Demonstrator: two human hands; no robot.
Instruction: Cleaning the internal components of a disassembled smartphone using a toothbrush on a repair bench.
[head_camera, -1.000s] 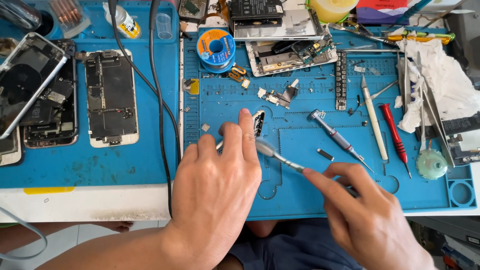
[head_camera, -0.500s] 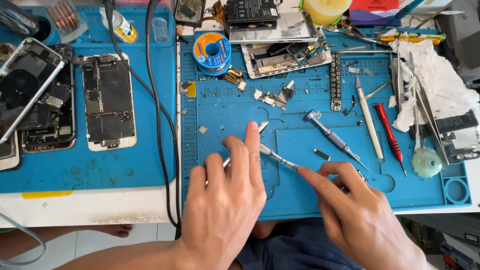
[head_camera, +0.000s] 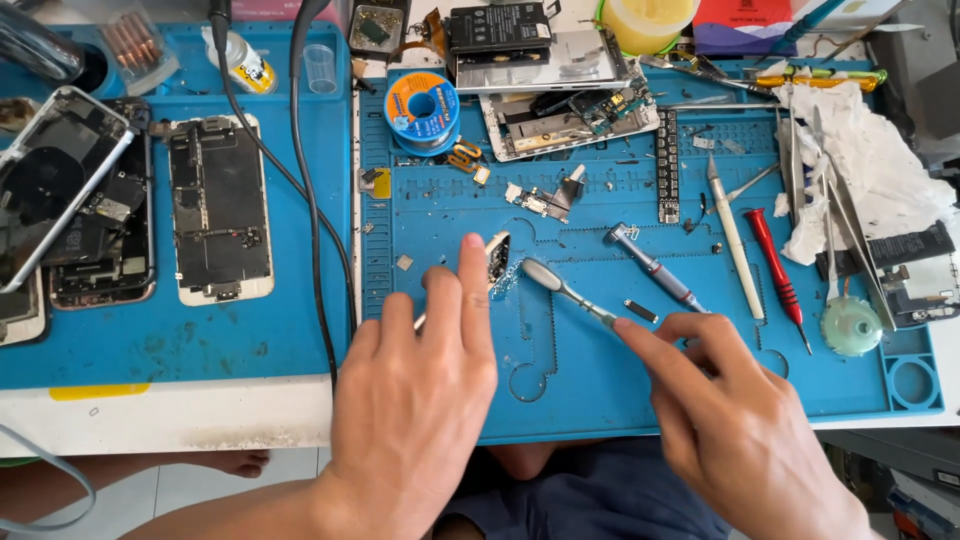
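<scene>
Right now the left hand (head_camera: 415, 400) is lying palm down on the blue repair mat (head_camera: 560, 390), its index finger stretched forward so the tip is pinning a small dark phone part (head_camera: 497, 258) just ahead of it; the other fingers are resting loosely spread, closed around nothing, though a thin pale tool is showing from under them and I cannot tell whether it is being gripped. To the right of that fingertip, the right hand (head_camera: 735, 420) is pinching the rear end of a slim grey-headed brush tool (head_camera: 563, 290) between thumb and forefinger, and the tool's rounded head is sitting just beside the part, nearly touching it. Whitish specks are lying on the mat between part and tool head.

Doing this step well seems to be a matter of keeping the pinning finger pressing straight down on the part's near end, so the far end is staying exposed, and of working the tool head with short light strokes away from the fingertip rather than toward it. A low tool angle should be helping to avoid flicking the part loose.

Beyond the right hand's fingers a grey screwdriver (head_camera: 655, 267) is lying close by, with a red-handled one (head_camera: 777, 272) further right. Well off to the left of the left hand, an opened phone (head_camera: 218, 222) is lying face down.
</scene>
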